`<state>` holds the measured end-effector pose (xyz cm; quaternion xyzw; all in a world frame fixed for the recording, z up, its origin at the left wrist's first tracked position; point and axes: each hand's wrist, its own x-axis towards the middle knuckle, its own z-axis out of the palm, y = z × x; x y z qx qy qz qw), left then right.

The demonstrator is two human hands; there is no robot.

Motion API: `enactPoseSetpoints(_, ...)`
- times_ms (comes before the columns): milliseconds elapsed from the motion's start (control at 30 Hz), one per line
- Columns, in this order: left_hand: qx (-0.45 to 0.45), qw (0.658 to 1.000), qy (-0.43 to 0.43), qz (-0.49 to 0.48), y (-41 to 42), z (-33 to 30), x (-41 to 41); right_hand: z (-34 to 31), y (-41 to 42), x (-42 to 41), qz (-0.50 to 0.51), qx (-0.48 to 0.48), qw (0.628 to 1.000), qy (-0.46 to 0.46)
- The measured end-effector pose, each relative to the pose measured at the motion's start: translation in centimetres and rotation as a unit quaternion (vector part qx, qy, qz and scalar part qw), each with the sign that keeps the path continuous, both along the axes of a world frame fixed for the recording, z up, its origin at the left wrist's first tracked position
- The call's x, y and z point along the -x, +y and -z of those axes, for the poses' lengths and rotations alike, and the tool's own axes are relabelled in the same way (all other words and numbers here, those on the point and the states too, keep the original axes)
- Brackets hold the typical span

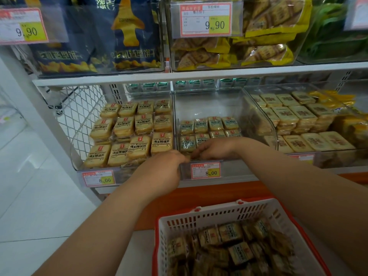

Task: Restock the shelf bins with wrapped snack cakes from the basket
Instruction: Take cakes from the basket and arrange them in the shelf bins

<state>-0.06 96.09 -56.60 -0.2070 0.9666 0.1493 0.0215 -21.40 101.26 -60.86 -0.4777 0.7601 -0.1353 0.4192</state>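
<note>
Head view looks down at a shop shelf where both hands meet at the front lip of the middle clear bin (258, 108). Left hand (163, 168) reaches in from the lower left with its fingers bunched toward a small wrapped snack cake (189, 156) at the bin's front edge; the right hand (216, 149) lies across the front row with fingers curled over that same spot, though whether either truly pinches the cake cannot be told, since the fingertips hide one another. Behind the hands, the middle bin holds a partial layer of wrapped snack cakes (215, 123) with teal-printed labels, leaving the rear of the bin bare. On its left, a fuller bin (79, 156) carries yellow-wrapped cakes (139, 144) with a red seal and dark Chinese characters. To the right, another bin (318, 156) holds pale packs with brown print. Price tags (206, 170) under the two left bins read 8.00; those on the upper shelf (199, 73) read 9.90, over navy bags (127, 32) with a yellow rocket shape and yellow cracker packs (264, 36). Below, a white basket (199, 220) with red rim sits near the right forearm, heaped with more wrapped cakes (231, 234) whose writing is too blurred to read.
</note>
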Motion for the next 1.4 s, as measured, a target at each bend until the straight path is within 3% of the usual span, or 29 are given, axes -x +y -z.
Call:
enactPoseSetpoints(333, 0.009, 1.0, -0.012, 0.005, 0.1, 0.0, 0.0, -0.1, 0.6, -0.8, 0.033, 0.016, 0.997, -0.074)
enactPoseSetpoints(600, 0.018, 1.0, 0.004, 0.014, -0.1, 0.0, -0.4, -1.9, 2.6, -1.5, 0.06, 0.074, 0.995, 0.038)
enactPoseSetpoints(700, 0.064, 0.998, 0.012, 0.022, 0.3, 0.2, -0.7, -2.9, 5.6, -1.9, 0.101, 0.163, 0.979, 0.064)
enactPoseSetpoints(800, 0.11, 0.991, 0.072, 0.034, 2.4, 0.7, -0.8, -2.7, 10.0, -3.8, 0.186, 0.288, 0.939, 0.019)
enactPoseSetpoints(900, 0.062, 0.991, 0.105, 0.052, 5.5, 2.2, -0.6, -0.6, 14.4, -5.5, 0.257, 0.351, 0.901, -0.01)
enactPoseSetpoints(1100, -0.021, 0.992, -0.067, 0.101, 11.1, 9.8, 1.0, 8.6, 20.4, -6.1, 0.277, 0.175, 0.944, 0.033)
enactPoseSetpoints(1233, -0.067, 0.98, -0.159, 0.096, 13.0, 14.8, 0.6, 14.4, 24.0, -6.5, 0.151, -0.044, 0.983, 0.094)
enactPoseSetpoints(1333, -0.061, 0.97, -0.2, 0.126, 14.0, 15.5, 0.7, 19.4, 26.5, -6.4, -0.011, -0.199, 0.967, 0.16)
enactPoseSetpoints(1400, -0.074, 0.969, -0.196, 0.132, 14.3, 15.3, 0.9, 19.1, 27.6, -7.2, -0.059, -0.224, 0.952, 0.201)
